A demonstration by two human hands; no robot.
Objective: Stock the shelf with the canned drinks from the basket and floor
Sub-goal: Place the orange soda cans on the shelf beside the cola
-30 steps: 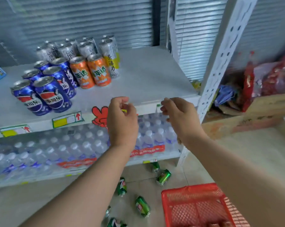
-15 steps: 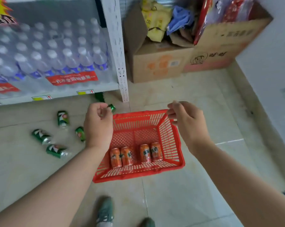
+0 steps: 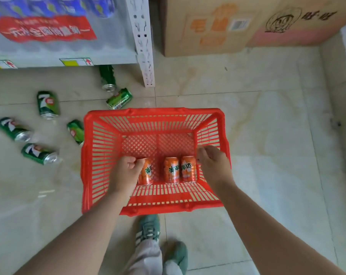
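A red plastic basket [image 3: 154, 112] stands on the floor below me. Three orange cans [image 3: 171, 170] show upright along its near wall. My left hand [image 3: 125, 174] is down inside the basket with curled fingers, touching the top of the leftmost visible orange can [image 3: 147, 172]. What lies under the palm is hidden. My right hand [image 3: 215, 165] hangs at the basket's right wall beside the rightmost orange can [image 3: 188, 169], fingers loosely curled and holding nothing. Several green cans [image 3: 48, 104] lie on their sides on the floor to the left.
The white shelf post [image 3: 145, 46] and the bottom shelf with wrapped water bottles [image 3: 45, 26] are at the top left. A cardboard box [image 3: 208, 26] sits behind the basket. My feet in green shoes [image 3: 148, 229] stand just in front of it. Tiled floor lies to the right.
The view swung from the upper shelf down to the floor. Both hands dropped from the shelf edge into the basket, and the left hand now covers the leftmost can.
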